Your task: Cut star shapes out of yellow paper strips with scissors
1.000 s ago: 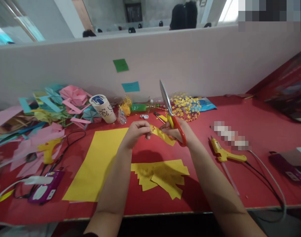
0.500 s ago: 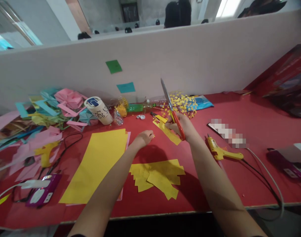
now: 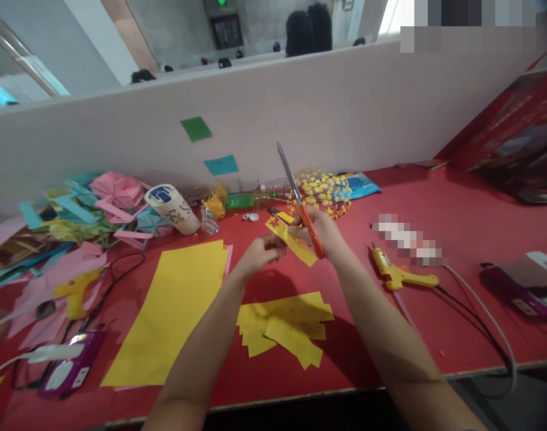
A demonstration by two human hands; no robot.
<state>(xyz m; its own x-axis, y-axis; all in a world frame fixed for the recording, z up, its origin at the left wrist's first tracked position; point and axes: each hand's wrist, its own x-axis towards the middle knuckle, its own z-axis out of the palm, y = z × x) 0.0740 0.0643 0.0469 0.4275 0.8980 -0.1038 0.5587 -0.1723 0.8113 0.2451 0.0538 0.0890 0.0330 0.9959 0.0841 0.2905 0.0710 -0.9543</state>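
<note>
Scissors with red handles (image 3: pixel 312 230) are in my right hand (image 3: pixel 320 232), blades pointing up and away. The same hand grips a yellow paper strip (image 3: pixel 300 248), which has star-shaped holes at its far left end. My left hand (image 3: pixel 263 254) is just left of that strip, fingers curled and slightly apart; nothing can be seen in it. Several yellow strips (image 3: pixel 295 326) lie in an overlapping pile nearer to me. Beyond my right hand is a heap of small yellow stars (image 3: pixel 322 188).
Large yellow sheets (image 3: pixel 169 311) lie left of the strips. Glue guns (image 3: pixel 401 276) rest on both sides, with cables. A white cup (image 3: pixel 177 212), bottles and folded paper flowers (image 3: pixel 120 194) stand along the partition (image 3: pixel 264 114). Another person's hand shows at the left edge.
My left hand has moved toward the strip's holed end and its fingers have loosened. The small star at its fingertips no longer shows. The view has shifted slightly.
</note>
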